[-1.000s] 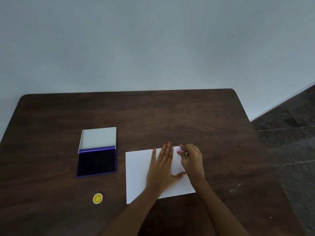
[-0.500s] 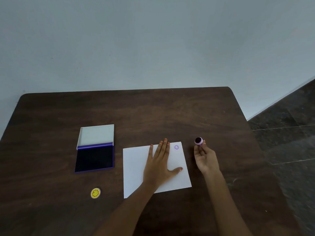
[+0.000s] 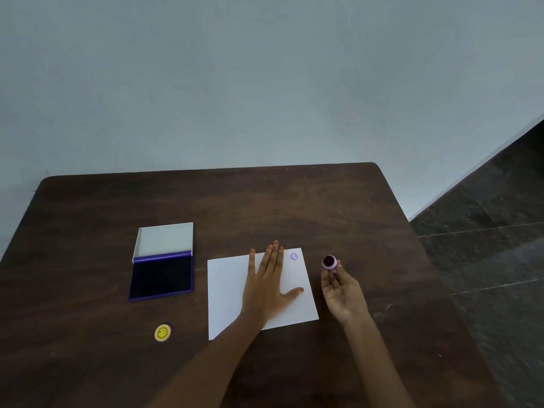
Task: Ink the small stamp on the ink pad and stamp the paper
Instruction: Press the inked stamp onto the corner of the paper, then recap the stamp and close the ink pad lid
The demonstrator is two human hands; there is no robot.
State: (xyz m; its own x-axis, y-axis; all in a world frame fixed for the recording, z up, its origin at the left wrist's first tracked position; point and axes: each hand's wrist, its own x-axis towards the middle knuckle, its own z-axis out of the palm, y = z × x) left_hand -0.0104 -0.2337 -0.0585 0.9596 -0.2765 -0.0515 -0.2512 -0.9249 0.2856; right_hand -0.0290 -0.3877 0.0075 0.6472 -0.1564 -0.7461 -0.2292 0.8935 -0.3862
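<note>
The design of the small purple mark [image 3: 293,256] printed near the upper right corner of the paper [image 3: 229,290] is too small to be read. Part of the paper's middle is covered by the left hand [image 3: 266,287], and both forearms are cut off by the bottom edge of the frame. The picture on the round yellow disc [image 3: 162,332], lying at the lower left of the table [image 3: 88,363], cannot be made out clearly. The table's near edge is not seen.

The left hand is laid flat on the paper, palm down, fingers stretched toward the top of the frame and the thumb spread to the right; nothing is gripped by it. The right hand [image 3: 343,293] is held to the right of the paper, off its edge, palm turned up and fingers curled loosely. The small stamp [image 3: 329,262] is pinched between its fingertips, with the dark, inked face turned toward the camera. Whether the stamp is raised above the table cannot be told for certain.

One sheet of paper, one printed mark, one stamp, one yellow disc and one ink pad [image 3: 162,278] are counted. The ink pad lies open left of the paper, apart from it, its pale lid [image 3: 164,240] folded back toward the top of the frame and its dark blue pad exposed.
</note>
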